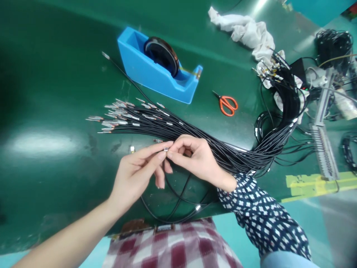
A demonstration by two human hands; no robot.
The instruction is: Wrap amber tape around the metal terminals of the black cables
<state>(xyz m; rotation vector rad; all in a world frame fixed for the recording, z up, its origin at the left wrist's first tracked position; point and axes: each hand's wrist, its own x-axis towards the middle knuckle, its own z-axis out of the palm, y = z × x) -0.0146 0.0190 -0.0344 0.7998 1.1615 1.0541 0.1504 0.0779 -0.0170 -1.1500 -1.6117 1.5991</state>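
Close to the near edge of the table, my left hand (139,165) and my right hand (195,154) meet fingertip to fingertip. Between them is a small silver cable connector (166,149), pinched by thumb and forefinger of each hand and partly covered. A loose black cable (178,201) loops below my hands; its join to the connector is hidden. Just beyond my fingers lies a thick bundle of black cables (192,132), its metal-tipped ends (117,115) fanned out to the left. A small silver and yellowish piece (132,149) rests beside my left hand.
A blue tape dispenser (158,80) holding a tape roll (163,56) stands behind the bundle. Orange-handled scissors (228,105) lie to its right. Crumpled white cloth (248,31), more coiled cables (334,44) and a grey slotted strip (325,152) occupy the right side of the green table (55,93).
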